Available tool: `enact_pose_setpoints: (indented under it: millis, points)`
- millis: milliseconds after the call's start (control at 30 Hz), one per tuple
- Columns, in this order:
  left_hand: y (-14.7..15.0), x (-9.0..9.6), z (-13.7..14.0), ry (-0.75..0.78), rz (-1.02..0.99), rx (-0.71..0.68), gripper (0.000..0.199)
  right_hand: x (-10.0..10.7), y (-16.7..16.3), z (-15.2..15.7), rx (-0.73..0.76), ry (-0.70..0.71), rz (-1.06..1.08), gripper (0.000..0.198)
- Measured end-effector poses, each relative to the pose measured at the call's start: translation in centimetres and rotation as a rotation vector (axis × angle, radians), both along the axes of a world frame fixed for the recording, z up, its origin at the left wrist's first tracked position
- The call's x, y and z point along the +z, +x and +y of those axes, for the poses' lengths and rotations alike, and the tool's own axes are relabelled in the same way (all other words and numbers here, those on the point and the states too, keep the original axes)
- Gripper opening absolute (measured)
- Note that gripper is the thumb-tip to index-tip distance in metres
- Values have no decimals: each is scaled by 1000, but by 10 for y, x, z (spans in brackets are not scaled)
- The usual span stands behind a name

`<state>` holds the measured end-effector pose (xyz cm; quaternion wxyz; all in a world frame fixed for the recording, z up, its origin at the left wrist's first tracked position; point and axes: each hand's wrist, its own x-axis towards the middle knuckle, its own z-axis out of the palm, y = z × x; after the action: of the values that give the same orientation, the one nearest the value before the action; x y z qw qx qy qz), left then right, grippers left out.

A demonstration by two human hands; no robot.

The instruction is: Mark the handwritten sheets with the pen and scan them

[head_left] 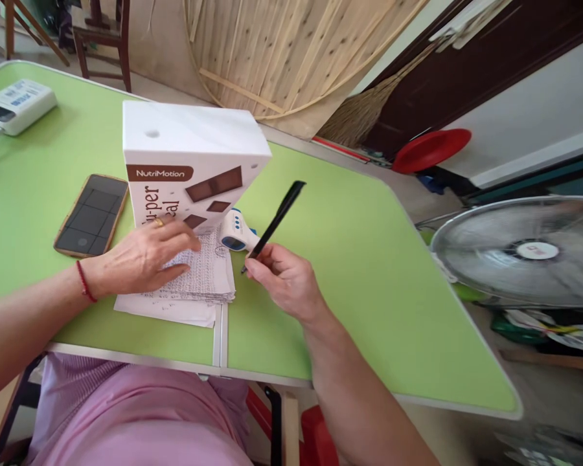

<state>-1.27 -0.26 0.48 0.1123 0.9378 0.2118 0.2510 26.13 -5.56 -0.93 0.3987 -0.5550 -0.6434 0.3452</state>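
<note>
My right hand grips a black pen, its tip pointing down toward the table near the paper's right side. My left hand rests over a stack of handwritten papers, fingers stretched out and a little bent. Behind the papers a white NutriMotion box stands upright, close to my left fingers. A white and blue handheld thermometer lies between the box and my right hand, partly hidden by the pen and fingers. Left of my left hand lies a phone in a brown-edged case.
All this is on a green folding table with a metal seam. A white power bank with a cable sits at the far left. Beyond the right edge is a fan; a wooden chair and a round wooden board stand behind.
</note>
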Motion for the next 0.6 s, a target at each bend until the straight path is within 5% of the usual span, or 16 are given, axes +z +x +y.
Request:
enact_pose_setpoints:
  millis: [233,600]
  points:
    - [1,-15,0,-82,193,-223,32,-13,-14,4,-123,-33,211,13]
    - [0,-15,0,-143,258,-216,37,-25,-30,4,-182,125,81,7]
